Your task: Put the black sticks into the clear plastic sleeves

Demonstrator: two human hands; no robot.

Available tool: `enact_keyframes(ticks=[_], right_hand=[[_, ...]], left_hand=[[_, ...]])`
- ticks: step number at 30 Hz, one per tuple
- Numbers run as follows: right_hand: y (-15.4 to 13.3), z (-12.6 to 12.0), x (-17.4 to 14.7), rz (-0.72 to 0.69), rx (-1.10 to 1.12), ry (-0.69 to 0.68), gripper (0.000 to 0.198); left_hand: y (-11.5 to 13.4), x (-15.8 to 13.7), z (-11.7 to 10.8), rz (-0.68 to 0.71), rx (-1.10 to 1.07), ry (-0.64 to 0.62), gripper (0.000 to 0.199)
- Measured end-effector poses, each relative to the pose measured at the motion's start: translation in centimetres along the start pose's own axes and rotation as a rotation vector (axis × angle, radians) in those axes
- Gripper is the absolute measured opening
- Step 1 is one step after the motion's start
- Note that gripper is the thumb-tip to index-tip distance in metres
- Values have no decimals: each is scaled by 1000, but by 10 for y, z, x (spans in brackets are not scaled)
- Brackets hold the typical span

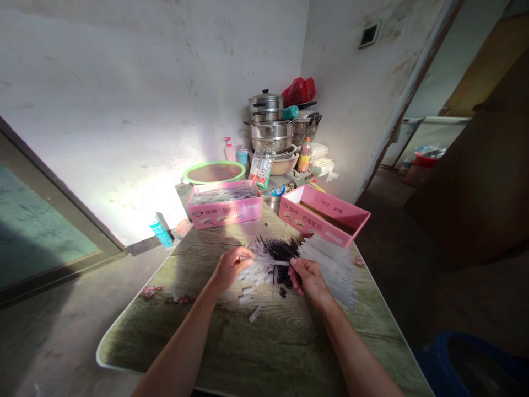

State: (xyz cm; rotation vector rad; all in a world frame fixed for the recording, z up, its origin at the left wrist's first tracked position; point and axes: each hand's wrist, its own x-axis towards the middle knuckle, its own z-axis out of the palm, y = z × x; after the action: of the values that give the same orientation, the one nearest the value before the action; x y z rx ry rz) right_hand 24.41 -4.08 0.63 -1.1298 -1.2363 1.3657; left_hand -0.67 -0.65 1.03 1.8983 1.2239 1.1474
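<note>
A thin, clear plastic tube (270, 262) stretches level between my two hands above the table. My left hand (230, 268) pinches near its left end, and my right hand (309, 280) grips its right end. Below lies a heap of small white plastic pieces (254, 275), beside a pile of small black pieces (281, 251) with thin dark sticks. To the right of my right hand, many clear tubes (333, 267) lie side by side in a stack. A few white pieces (255, 314) rest apart, nearer to me.
A pink box (225, 215) holding clear tubes stands at the back left of the wood-patterned table (264, 358). Another pink box (318, 220) sits at the back right. Behind them are stacked steel pots (270, 132), a green-rimmed basin (190, 175) and a drink bottle (305, 157).
</note>
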Motion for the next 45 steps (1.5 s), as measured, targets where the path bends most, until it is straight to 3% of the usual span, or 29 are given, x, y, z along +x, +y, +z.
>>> enact_keyframes(ticks=[10,15,21,27,32,45], right_hand=[[-7,-1,-4,80,69,-139,36],[-5,-3,-2,109,30,-111,44],[-8,-4,-3,94,36,-119,35],[-7,-4,-3,147,-3,-135,44],[-6,-5,-2,109,19,-127,35],[-5,-4,-1,151,15,-130,40]], left_hand=[[-10,-1,-1,-46,-45,-1,14],[-15,0,-1,-47,-66,-5,14],[-16,0,0,-58,-75,-5,16],[-16,1,-1,-61,-87,0,16],[-14,0,-2,-58,-79,-5,16],[-10,0,-2,-84,-61,-10,16]])
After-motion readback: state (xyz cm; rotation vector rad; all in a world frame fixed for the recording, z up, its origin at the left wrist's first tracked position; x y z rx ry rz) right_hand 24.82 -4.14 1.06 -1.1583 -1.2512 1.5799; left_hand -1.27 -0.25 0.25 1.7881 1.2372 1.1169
